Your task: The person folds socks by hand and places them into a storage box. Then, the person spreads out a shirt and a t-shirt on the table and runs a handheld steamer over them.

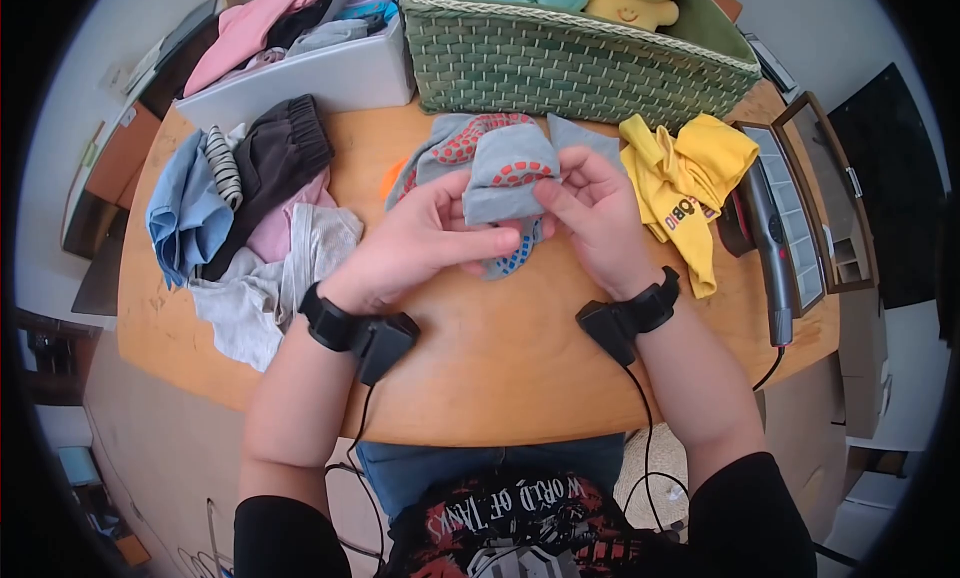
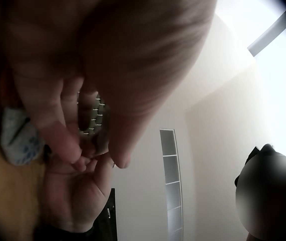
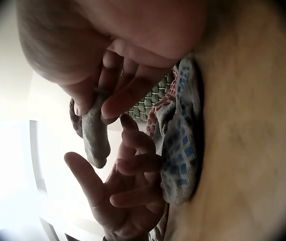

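A folded grey sock with red dots is pinched between the thumb and fingers of the right hand; the right wrist view shows this grey bundle too. Close by, the left hand has its thumb extended and its fingers partly behind the sock. Seen from the right wrist, the left hand has spread, slightly bent fingers below the bundle. A grey sock with blue dots lies on the table beneath the hands. In the left wrist view the bundle is mostly hidden.
More grey socks with red dots lie behind the hands. Clothes are piled left, a yellow garment right. A white box and green woven basket stand behind. A dark styling tool and compartment case lie right.
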